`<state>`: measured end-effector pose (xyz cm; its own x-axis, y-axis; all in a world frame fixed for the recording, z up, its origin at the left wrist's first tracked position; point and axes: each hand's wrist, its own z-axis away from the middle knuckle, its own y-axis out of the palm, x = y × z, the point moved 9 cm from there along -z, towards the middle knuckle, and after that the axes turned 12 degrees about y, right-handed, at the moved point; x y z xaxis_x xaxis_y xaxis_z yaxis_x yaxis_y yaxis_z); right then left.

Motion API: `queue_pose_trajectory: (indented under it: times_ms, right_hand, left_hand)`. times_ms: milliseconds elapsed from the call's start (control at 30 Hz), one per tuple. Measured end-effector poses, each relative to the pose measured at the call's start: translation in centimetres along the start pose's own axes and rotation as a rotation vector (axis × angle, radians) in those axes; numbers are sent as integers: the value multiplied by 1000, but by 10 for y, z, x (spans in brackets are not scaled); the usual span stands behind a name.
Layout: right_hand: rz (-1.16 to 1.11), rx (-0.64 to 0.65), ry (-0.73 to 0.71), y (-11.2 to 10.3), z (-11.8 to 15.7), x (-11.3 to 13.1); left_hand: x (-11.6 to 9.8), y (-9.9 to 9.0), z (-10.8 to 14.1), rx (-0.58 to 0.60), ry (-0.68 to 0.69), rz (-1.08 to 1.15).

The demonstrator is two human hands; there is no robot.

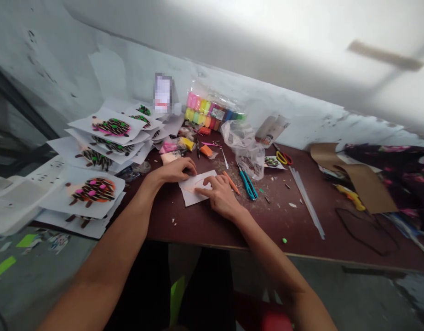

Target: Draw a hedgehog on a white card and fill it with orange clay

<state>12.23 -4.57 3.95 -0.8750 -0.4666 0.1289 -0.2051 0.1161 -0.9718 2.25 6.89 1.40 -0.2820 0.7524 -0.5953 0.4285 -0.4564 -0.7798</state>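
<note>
Desk [295, 225] of dark maroon laminate spreads under both forearms, littered with pale shavings. Left of the left hand [175, 171] lie overlapping white cards [94, 193], at least six showing, each bearing a rounded, hedgehog-like figure of dark strips with pink and green dabs. Beyond both hands sit one bag of bright modelling clay bars [212, 110] and two clear plastic bags [248, 151], the nearer holding dark scraps. Right of the right hand [219, 195] lie one pair of teal-handled scissors [248, 185], one orange stick [232, 182], and, farther off, one pair of red-and-yellow-handled scissors [283, 158].

Between the two hands lies one white paper sheet [187, 193], set at a slant, its surface marked with a faint pinkish outline. Both hands are open, fingers lightly curled, and neither closes around anything. The left hand's fingertips touch the sheet's upper edge; the right hand's fingers rest across its middle.
</note>
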Motion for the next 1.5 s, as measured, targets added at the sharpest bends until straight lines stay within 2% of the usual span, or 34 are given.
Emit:
queue_pose_trajectory:
  times_ms: [233, 467, 700, 1033, 1233, 1500]
  right_hand:
    - [17, 52, -20, 7, -2, 8]
    - [-73, -29, 4, -2, 2, 0]
    - [-28, 40, -56, 4, 2, 8]
    - [-54, 5, -48, 1, 1, 10]
    - [-26, 41, -59, 6, -1, 16]
    - [-80, -5, -32, 1, 1, 10]
  left_hand:
    - [-1, -1, 1, 3, -10, -2]
    - [1, 0, 0, -6, -4, -3]
    - [0, 0, 1, -12, -3, 7]
    - [4, 2, 0, -15, 10, -4]
    - [5, 2, 0, -11, 4, 9]
    - [3, 1, 0, -15, -7, 7]
